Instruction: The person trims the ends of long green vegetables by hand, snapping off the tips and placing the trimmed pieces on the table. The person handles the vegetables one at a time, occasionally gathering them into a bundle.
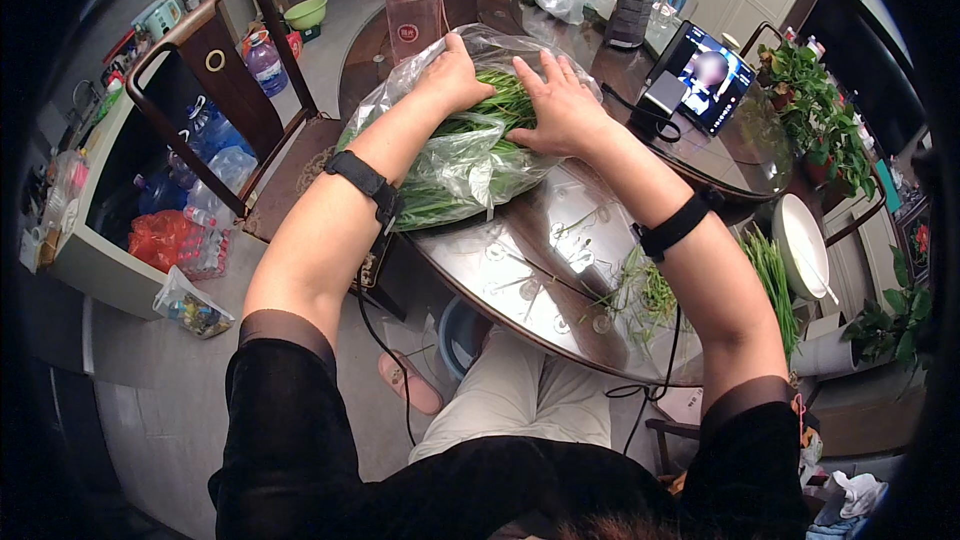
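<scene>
A clear plastic bag (457, 176) full of long thin green stalks (499, 109), possibly garlic chives, lies at the near left of the round table (480, 270). My left hand (452, 81) is at the bag's opening, its thumb against the stalks; whether its fingers grip the film is hidden. My right hand (562, 106) rests over the other side of the opening with its fingers spread. Loose green trimmings (649, 289) lie on the tabletop below my right forearm. More long stalks (772, 285) lie at the right edge, beside a white bowl (801, 246).
A pink drink bottle (412, 11) with its lid flipped up stands just behind the bag. Farther right are a black pouch (632, 6) and a propped tablet (697, 79) with a cable. A wooden chair (240, 67) stands left; a blue basin (459, 334) sits under the table edge.
</scene>
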A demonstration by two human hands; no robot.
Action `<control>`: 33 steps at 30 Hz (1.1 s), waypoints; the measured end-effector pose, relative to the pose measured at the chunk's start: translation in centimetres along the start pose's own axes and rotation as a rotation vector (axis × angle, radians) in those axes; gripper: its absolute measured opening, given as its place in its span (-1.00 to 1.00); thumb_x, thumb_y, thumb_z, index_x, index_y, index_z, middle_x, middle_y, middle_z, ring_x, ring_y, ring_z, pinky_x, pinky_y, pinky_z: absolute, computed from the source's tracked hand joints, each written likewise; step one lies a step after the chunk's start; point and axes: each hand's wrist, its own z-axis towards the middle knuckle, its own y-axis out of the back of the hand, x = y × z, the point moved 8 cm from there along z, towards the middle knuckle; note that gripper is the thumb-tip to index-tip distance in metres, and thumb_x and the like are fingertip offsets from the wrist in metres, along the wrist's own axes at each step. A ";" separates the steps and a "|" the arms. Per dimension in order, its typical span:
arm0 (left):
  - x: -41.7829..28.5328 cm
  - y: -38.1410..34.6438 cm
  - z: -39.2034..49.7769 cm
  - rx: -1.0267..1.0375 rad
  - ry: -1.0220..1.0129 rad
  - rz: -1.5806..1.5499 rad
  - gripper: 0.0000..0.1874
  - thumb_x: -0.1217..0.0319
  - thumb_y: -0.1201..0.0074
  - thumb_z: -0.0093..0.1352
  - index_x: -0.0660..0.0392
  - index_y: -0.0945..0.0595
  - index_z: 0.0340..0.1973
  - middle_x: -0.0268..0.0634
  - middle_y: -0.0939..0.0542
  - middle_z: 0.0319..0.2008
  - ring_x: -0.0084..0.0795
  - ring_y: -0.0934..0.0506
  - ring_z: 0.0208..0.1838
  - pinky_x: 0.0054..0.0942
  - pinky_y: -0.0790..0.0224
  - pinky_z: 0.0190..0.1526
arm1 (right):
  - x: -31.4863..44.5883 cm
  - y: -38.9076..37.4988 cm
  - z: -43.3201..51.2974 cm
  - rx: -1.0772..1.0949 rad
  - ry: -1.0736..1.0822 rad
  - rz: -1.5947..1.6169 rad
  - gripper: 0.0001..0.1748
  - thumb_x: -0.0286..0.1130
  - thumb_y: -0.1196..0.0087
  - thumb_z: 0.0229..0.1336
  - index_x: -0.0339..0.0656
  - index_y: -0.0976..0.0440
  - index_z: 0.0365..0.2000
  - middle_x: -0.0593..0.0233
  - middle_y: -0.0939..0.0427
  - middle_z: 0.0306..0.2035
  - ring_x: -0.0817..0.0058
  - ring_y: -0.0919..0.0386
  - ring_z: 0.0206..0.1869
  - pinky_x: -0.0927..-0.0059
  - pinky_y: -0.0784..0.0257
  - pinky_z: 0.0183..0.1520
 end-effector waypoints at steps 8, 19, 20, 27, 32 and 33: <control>0.6 -2.0 0.9 0.279 -0.043 -0.023 -0.32 0.03 -0.21 0.01 0.39 -0.60 -0.15 0.14 -0.58 -0.12 -0.07 -0.57 -0.03 -0.31 -0.41 0.02 | -0.4 -0.6 0.0 0.036 -0.024 0.014 0.12 0.07 -0.28 -0.17 -0.07 0.06 0.32 -0.22 0.10 0.34 -0.12 0.11 0.39 -0.12 -0.09 0.28; -1.7 0.2 -0.7 0.081 -0.162 -0.100 -0.35 0.25 -0.24 -0.02 0.15 -0.52 0.03 0.01 -0.57 -0.07 -0.10 -0.53 0.01 -0.30 -0.35 0.05 | -0.7 0.5 -0.9 0.026 -0.032 0.005 0.10 0.08 -0.28 -0.18 -0.13 0.00 0.31 -0.29 0.07 0.32 -0.14 0.06 0.37 0.13 -0.01 0.37; -1.9 0.4 -0.9 0.100 -0.174 -0.072 -0.36 0.25 -0.24 -0.02 0.16 -0.53 0.01 0.02 -0.58 -0.08 -0.11 -0.53 0.00 -0.30 -0.35 0.05 | -0.7 0.6 -1.0 0.018 -0.027 0.018 0.10 0.07 -0.28 -0.18 -0.14 0.00 0.31 -0.29 0.07 0.32 -0.14 0.06 0.37 0.13 -0.01 0.37; -1.6 2.0 -2.0 0.048 -0.171 -0.187 -0.50 0.23 -0.25 0.00 0.18 -0.62 -0.15 -0.06 -0.63 -0.19 -0.18 -0.58 -0.07 -0.30 -0.38 -0.01 | -0.8 1.4 -1.7 -0.026 0.020 0.048 0.10 0.08 -0.28 -0.19 -0.16 -0.01 0.30 -0.31 0.06 0.31 -0.15 0.04 0.37 0.10 -0.04 0.35; -0.6 1.9 -1.6 0.154 -0.102 -0.580 -0.58 0.41 -0.23 0.05 0.22 -0.58 -0.14 -0.18 -0.64 -0.26 -0.45 -0.57 -0.21 -0.45 -0.41 -0.13 | -0.7 2.1 -2.5 -0.048 0.047 0.067 0.09 0.07 -0.27 -0.17 -0.18 -0.02 0.29 -0.31 0.05 0.31 -0.14 0.04 0.36 0.11 -0.05 0.35; -0.8 2.4 -1.7 0.132 -0.128 -0.635 -0.58 0.42 -0.23 0.05 0.23 -0.58 -0.14 -0.18 -0.64 -0.25 -0.44 -0.57 -0.22 -0.46 -0.41 -0.13 | -0.6 2.4 -2.6 -0.057 0.055 0.070 0.08 0.06 -0.27 -0.16 -0.18 -0.02 0.29 -0.31 0.05 0.31 -0.14 0.04 0.37 0.12 -0.05 0.35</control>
